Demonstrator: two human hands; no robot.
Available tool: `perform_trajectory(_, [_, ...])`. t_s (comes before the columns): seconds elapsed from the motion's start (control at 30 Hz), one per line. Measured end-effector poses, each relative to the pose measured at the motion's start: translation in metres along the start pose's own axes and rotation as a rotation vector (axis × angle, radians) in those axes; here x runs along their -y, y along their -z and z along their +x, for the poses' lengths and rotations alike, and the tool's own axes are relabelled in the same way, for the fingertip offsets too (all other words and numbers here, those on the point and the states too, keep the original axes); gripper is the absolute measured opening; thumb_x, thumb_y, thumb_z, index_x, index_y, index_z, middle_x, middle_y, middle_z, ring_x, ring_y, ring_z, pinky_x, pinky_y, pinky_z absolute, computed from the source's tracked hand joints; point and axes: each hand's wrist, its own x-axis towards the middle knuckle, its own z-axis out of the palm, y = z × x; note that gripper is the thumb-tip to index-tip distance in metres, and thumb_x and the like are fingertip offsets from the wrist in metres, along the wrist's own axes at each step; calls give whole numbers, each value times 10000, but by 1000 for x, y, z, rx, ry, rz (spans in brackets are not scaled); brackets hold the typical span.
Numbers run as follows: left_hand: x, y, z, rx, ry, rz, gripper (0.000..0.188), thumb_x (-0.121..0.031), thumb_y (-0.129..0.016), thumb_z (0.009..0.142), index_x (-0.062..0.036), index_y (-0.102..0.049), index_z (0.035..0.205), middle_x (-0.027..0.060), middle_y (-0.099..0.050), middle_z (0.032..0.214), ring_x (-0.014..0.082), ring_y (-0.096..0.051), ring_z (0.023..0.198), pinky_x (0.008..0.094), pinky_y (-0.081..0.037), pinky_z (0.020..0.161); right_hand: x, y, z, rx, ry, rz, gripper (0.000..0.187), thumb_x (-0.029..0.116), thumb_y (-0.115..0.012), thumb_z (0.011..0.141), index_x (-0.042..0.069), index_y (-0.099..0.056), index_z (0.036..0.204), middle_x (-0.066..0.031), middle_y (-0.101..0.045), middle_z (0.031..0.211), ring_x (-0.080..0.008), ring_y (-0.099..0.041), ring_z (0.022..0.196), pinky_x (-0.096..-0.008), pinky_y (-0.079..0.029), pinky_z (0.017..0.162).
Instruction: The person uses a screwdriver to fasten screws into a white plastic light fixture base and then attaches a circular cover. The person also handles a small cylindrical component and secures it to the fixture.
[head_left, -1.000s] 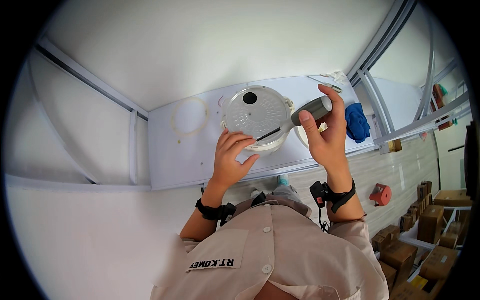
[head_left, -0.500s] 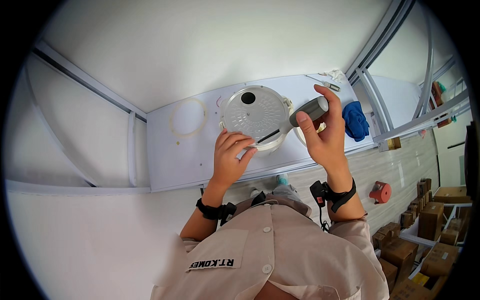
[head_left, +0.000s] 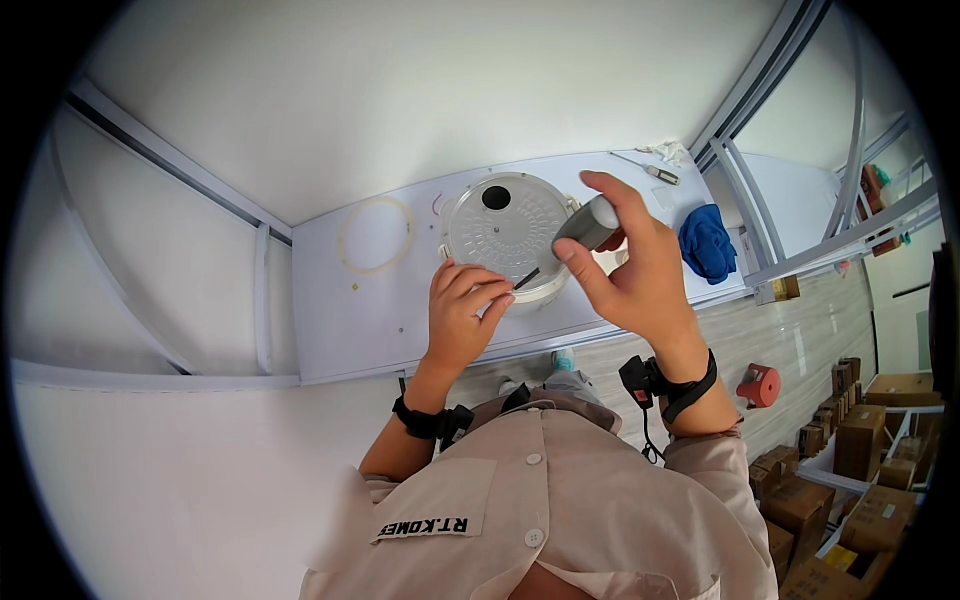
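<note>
A round white perforated lid (head_left: 505,230) with a dark hole near its far edge lies on the white table (head_left: 360,320). My right hand (head_left: 630,265) grips the grey handle of a screwdriver (head_left: 578,232), whose dark shaft slants down to the lid's near rim. My left hand (head_left: 462,312) rests at that rim, fingers pinched around the screwdriver's tip. Whether a screw sits under the fingers is hidden.
A thin pale ring (head_left: 375,235) lies on the table left of the lid. A blue cloth (head_left: 707,243) and a small tool (head_left: 655,172) lie to the right. Cardboard boxes (head_left: 850,460) and a red reel (head_left: 758,385) stand on the floor at right.
My right hand has tilted the screwdriver handle slightly and shifted a little toward me. My left fingers have closed in around the tip at the lid's rim.
</note>
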Motion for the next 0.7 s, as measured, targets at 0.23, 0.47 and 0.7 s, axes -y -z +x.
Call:
perform_trajectory(0.23, [4,0,-2,3,4,-19,147,-167,-860,816,-140,-803,949,-23,-736,1018,230,-648,1056,520,-401,1138,19,-7,20,37,160,-5,641,146,-870,822,95,-605,1403,-110,-684,1069,-272,-670,803,-343,-552,681])
perform_trajectory(0.47, [7,-2,-4,17,-1,-6,136,-187,-839,840,-160,-806,969,-33,-723,1030,221,-638,1070,536,-408,1138,21,-18,23,81,104,-86,694,194,-891,805,121,-598,1431,-94,-670,1056,-262,-644,785,-356,-548,668])
perform_trajectory(0.7, [9,0,-5,17,22,-87,210,-134,-861,795,-123,-799,995,11,-751,1054,255,-653,1071,519,-406,1146,22,-21,27,-6,256,12,839,162,-826,896,58,-400,1613,-222,-622,1419,-332,-713,1135,-353,-570,945])
